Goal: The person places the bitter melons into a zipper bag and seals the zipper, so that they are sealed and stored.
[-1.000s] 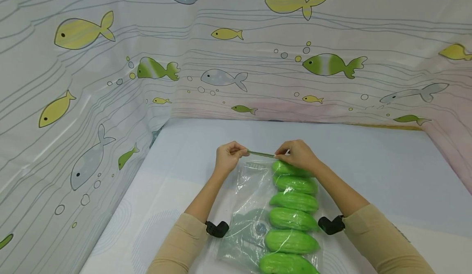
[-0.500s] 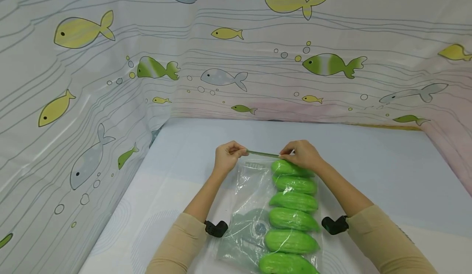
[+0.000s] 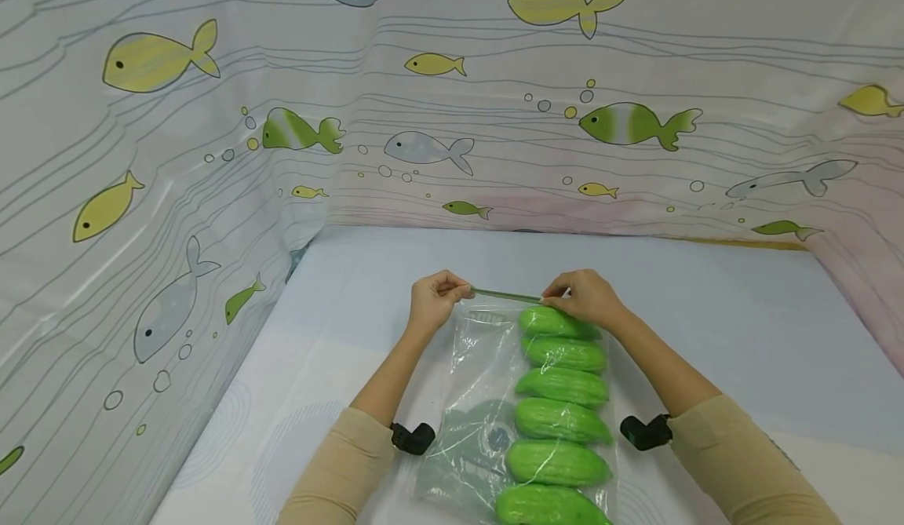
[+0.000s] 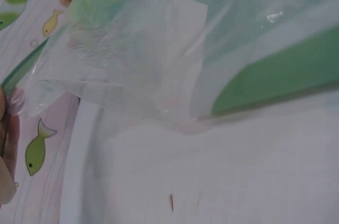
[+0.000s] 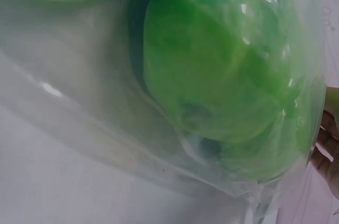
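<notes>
A clear plastic bag (image 3: 476, 376) lies flat on the table with several bright green, elongated fruits (image 3: 561, 421) stacked in a column along its right side. Their kind is not plain to see. Along the bag's far edge runs a narrow green strip (image 3: 506, 295), like a zip seal, stretched between the two hands. The left hand (image 3: 434, 299) pinches its left end between thumb and fingers. Farther right, just beyond the farthest fruit, the right hand (image 3: 582, 297) pinches the strip with thumb and forefinger. In the right wrist view, the right hand (image 5: 329, 152) is partly hidden behind the bag.
Pale cloth (image 3: 713, 313) with grey patterns covers the table. Behind and to the left rises a white sheet (image 3: 494, 117) printed with fish. Black wrist cameras (image 3: 413, 438) stick out inward from both forearms, above the bag's sides.
The right hand has slid a short way to the right along the green strip, so more of the strip shows between the hands. The left hand and the bag have hardly moved.
</notes>
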Motion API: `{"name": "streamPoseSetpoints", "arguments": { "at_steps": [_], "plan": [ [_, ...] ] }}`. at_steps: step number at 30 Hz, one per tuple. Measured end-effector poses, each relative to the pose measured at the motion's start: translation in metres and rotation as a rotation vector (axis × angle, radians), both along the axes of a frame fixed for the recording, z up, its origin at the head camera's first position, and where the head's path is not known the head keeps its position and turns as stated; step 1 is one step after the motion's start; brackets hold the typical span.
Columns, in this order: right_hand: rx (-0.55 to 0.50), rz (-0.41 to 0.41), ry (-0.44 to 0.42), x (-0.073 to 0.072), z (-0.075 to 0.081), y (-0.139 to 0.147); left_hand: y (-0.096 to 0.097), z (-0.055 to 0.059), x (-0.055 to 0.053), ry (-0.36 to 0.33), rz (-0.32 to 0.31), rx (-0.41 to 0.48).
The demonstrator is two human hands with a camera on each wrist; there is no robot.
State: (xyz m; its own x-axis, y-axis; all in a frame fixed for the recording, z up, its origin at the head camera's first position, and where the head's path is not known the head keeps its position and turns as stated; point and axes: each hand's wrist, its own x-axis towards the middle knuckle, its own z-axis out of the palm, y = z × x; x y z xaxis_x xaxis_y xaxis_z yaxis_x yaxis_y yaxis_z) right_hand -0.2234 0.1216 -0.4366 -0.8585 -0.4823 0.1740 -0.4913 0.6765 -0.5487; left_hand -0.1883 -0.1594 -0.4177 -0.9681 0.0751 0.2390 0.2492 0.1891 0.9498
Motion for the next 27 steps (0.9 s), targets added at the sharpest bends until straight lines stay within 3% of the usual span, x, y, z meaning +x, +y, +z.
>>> {"name": "streamPoseSetpoints", "arguments": {
  "at_steps": [13,27],
  "plan": [
    [-0.001,-0.007,-0.029,0.001,-0.001,0.011,0.0,0.002,0.001,-0.003,0.003,-0.011],
    [-0.024,-0.005,-0.006,0.003,-0.006,0.023,0.0,0.003,0.002,-0.008,0.0,-0.017]
  ]
}}
